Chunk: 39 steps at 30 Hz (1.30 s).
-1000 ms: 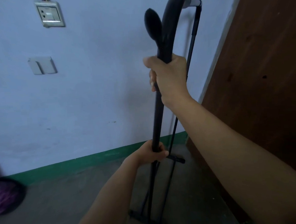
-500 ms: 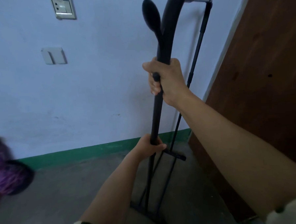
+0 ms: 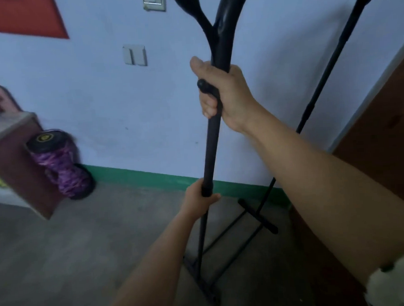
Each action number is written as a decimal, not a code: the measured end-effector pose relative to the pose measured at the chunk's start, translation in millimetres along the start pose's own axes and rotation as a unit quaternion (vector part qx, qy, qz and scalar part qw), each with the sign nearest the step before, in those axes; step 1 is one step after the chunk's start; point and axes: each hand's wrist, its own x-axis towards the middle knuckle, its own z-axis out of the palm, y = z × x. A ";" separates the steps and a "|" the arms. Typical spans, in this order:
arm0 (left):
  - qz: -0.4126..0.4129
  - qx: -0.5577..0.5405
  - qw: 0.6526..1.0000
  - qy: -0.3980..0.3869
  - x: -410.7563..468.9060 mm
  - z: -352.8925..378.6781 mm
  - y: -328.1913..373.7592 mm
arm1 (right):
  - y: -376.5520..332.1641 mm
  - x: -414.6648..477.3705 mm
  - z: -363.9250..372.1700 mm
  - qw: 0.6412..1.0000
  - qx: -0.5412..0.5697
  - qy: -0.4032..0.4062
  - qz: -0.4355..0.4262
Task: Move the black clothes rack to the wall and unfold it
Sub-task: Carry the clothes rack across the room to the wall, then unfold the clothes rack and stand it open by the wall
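Observation:
The black clothes rack (image 3: 212,152) stands upright close to the pale blue wall (image 3: 100,99), its near pole in front of me. My right hand (image 3: 223,93) grips that pole high up, just under the curved top piece. My left hand (image 3: 200,198) is closed around the same pole lower down, at a joint. The far pole (image 3: 319,83) leans away to the right, and a foot bar (image 3: 258,216) hangs above the floor. The near foot (image 3: 203,286) rests on the grey floor.
A brown wooden door (image 3: 382,131) fills the right side, close to the far pole. At the left, a brown cabinet corner (image 3: 17,167) sticks out, with a purple hoverboard (image 3: 61,169) leaning on the wall behind it. A socket (image 3: 153,1) and a switch (image 3: 135,55) sit on the wall.
The far pole and its foot bar have swung out to the right, away from the near pole. The view has shifted right, bringing the cabinet and hoverboard into sight. Both hands keep their grip.

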 end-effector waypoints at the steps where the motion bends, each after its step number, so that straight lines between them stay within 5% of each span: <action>1: 0.001 0.008 1.000 0.012 -4.1 5.2 -1.8 | 0.4 -0.6 -0.9 1.000 0.013 0.002 0.000; 6: -0.024 0.006 0.996 0.081 -6.1 19.5 -0.8 | 7.7 3.8 5.7 0.997 0.039 0.064 -0.028; 39: -0.066 0.037 0.993 0.090 130.0 -119.1 -37.1 | 63.2 170.2 101.3 0.977 0.010 0.184 -0.102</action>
